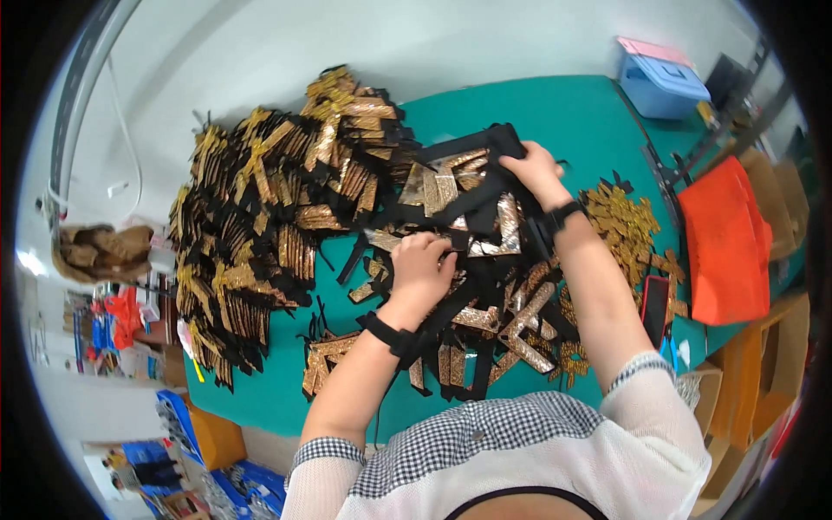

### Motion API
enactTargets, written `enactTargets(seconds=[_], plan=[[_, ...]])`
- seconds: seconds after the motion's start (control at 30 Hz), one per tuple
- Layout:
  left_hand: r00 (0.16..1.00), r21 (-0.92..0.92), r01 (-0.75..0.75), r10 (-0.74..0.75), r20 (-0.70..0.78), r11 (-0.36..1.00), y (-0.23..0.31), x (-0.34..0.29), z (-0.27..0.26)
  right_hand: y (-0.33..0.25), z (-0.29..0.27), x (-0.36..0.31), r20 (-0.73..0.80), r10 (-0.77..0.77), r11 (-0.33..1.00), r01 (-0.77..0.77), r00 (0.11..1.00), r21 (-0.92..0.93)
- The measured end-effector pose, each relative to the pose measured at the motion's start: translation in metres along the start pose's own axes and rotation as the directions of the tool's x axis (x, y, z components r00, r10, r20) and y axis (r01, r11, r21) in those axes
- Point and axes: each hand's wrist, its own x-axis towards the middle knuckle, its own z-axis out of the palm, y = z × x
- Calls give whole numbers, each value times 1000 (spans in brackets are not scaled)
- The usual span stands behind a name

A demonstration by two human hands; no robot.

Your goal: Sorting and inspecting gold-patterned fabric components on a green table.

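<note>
My right hand [536, 172] is closed on the end of a wide black fabric band [472, 143] on the far side of the loose heap. Lower and to the left, my left hand [422, 267] rests on the heap with its fingers curled in; what lies under them is hidden. Around both hands is a jumble of black fabric pieces with gold sequined strips [524, 325], some bent in an L shape. A shiny gold panel [433, 186] lies between the band and my left hand.
Tall stacked bundles of black-and-gold pieces [260, 199] fill the left of the green table [520, 100]. To the right lie small gold pieces [622, 221], a phone [655, 308] and a red-orange bag [726, 243]. A blue lidded box [663, 87] stands far right.
</note>
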Motion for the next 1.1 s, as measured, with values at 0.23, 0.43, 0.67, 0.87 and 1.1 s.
enactTargets(seconds=[0.23, 0.43, 0.67, 0.87, 1.1], plan=[[998, 13, -57, 57, -5, 998, 32, 15, 14, 1, 6, -97, -368, -341, 930, 254, 865, -266], [981, 13, -170, 171, -94, 985, 32, -9, 19, 21, 4, -147, -397, -146, 974, 60, 906, -220], [961, 77, -224, 234, -146, 971, 21, -10, -21, 38, -7, -136, -183, 215, 774, -53, 959, 630], [971, -233, -64, 6, -239, 970, 2, -48, -55, -40, -19, -187, -218, -159, 812, 253, 963, 526], [869, -861, 495, -97, 486, 118, -12, -111, -52, -83, 53, -244, 28, -316, 743, 229, 948, 629]])
